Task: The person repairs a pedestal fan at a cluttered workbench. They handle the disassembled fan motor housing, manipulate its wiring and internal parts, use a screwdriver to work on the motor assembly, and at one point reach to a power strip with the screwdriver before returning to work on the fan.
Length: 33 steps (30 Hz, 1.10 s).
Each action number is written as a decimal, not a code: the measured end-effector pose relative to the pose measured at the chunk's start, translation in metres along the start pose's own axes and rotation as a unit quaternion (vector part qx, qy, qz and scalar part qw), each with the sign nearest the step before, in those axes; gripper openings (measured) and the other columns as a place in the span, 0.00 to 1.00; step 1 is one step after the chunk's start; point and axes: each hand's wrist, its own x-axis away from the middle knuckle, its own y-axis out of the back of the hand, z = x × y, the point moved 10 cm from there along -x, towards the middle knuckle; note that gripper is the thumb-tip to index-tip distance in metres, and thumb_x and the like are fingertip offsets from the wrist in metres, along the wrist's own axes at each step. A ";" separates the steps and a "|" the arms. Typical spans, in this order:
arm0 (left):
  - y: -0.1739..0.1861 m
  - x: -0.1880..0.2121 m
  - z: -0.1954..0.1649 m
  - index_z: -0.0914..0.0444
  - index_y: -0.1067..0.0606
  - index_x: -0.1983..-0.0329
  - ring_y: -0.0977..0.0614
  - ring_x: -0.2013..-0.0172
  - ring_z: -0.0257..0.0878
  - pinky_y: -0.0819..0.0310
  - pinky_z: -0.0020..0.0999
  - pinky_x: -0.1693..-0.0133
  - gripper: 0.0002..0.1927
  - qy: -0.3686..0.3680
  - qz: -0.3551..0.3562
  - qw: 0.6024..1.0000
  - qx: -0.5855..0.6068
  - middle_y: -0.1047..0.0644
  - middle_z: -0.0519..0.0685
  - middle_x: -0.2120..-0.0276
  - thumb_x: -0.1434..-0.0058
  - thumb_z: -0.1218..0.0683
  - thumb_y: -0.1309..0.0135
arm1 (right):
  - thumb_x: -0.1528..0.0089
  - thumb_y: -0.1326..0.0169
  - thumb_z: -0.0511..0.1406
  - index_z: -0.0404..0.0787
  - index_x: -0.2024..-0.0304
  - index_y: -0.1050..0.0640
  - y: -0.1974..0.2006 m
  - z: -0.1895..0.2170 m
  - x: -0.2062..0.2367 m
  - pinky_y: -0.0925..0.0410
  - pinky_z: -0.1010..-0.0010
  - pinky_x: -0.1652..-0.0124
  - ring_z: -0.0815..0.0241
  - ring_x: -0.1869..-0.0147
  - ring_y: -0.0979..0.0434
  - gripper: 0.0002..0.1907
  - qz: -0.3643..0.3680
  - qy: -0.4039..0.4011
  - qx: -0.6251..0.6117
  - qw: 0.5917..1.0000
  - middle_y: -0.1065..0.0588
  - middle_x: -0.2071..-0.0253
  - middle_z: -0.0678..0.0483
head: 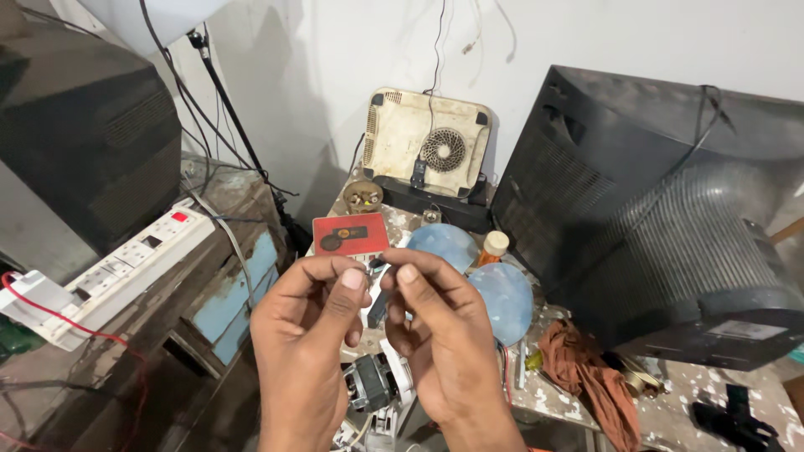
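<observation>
Pinching a small dark part (376, 269) between both sets of fingertips, you hold it raised just in front of the red card (350, 235).

Head view, entries placed from the red card:

- Left hand (306, 335): fingers curled in, thumb and forefinger closed on the near side of the small part. Keep this grip light; the piece is tiny and mostly hidden, and what it is cannot be told.
- Right hand (435, 335): thumb and forefinger closed on the same part from the other side, the two hands touching at the tips. Steady your wrists against each other, as a slip would likely drop the piece into the clutter underneath.
- Small motor (368, 383): below the card, directly under your hands, with white parts and wires beside it.
- Two blue discs (481, 272): just right of the card, overlapping, an orange bottle (492, 249) between them.
- Brown rag (586, 368): lower right of the card, on the paint-stained bench (695, 393).
- Bowl of small hardware (363, 196): just behind the card.
- Cream cooker base (427, 142): behind the card, leaning on the wall, fan grille outward.
- Dark television set (670, 226): well right of the card, crowding your right elbow.
- White power strip (117, 272): well left of the card, red wires trailing.
</observation>
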 end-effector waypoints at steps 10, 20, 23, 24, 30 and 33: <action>0.037 0.011 -0.042 0.68 0.22 0.64 0.27 0.73 0.28 0.37 0.25 0.71 0.06 0.004 0.042 0.999 0.024 0.22 0.44 0.72 0.37 0.59 0.40 | 0.39 0.37 0.31 0.33 0.54 0.18 -0.060 -0.006 0.042 0.40 0.80 0.78 0.72 0.75 0.32 0.12 0.016 0.135 0.149 0.979 0.23 0.72 0.57; 0.133 0.017 -0.094 0.68 0.26 0.46 0.24 0.67 0.33 0.36 0.26 0.73 0.19 0.077 0.050 0.995 0.033 0.23 0.49 0.65 0.30 0.50 0.54 | 0.36 0.43 0.36 0.38 0.53 0.23 -0.122 -0.089 0.082 0.38 0.78 0.74 0.66 0.65 0.30 0.11 0.017 0.035 -0.172 0.984 0.25 0.64 0.56; 0.156 0.022 -0.098 0.69 0.26 0.46 0.24 0.68 0.34 0.37 0.27 0.74 0.19 0.102 0.047 0.993 0.026 0.23 0.50 0.65 0.30 0.50 0.54 | 0.35 0.43 0.36 0.38 0.53 0.23 -0.134 -0.107 0.098 0.38 0.79 0.74 0.66 0.64 0.30 0.10 0.019 0.029 -0.212 0.977 0.26 0.63 0.56; 0.162 0.025 -0.098 0.69 0.26 0.46 0.24 0.68 0.35 0.37 0.27 0.74 0.19 0.109 0.046 0.993 0.030 0.23 0.50 0.66 0.30 0.50 0.54 | 0.35 0.43 0.36 0.38 0.53 0.23 -0.135 -0.112 0.104 0.38 0.79 0.74 0.66 0.64 0.30 0.10 0.014 0.030 -0.217 0.976 0.27 0.63 0.56; 0.178 0.046 -0.079 0.69 0.26 0.46 0.24 0.68 0.35 0.37 0.27 0.74 0.18 0.144 0.063 0.986 0.048 0.25 0.49 0.66 0.30 0.51 0.53 | 0.35 0.44 0.36 0.37 0.54 0.23 -0.121 -0.124 0.137 0.38 0.78 0.74 0.66 0.64 0.30 0.10 -0.018 0.049 -0.204 0.978 0.26 0.63 0.55; 0.182 0.057 -0.058 0.68 0.25 0.48 0.24 0.69 0.34 0.36 0.27 0.75 0.18 0.155 0.052 0.986 0.024 0.24 0.49 0.67 0.31 0.51 0.53 | 0.35 0.44 0.36 0.36 0.55 0.23 -0.094 -0.128 0.151 0.38 0.77 0.74 0.66 0.65 0.30 0.10 -0.054 0.058 -0.189 0.979 0.26 0.64 0.54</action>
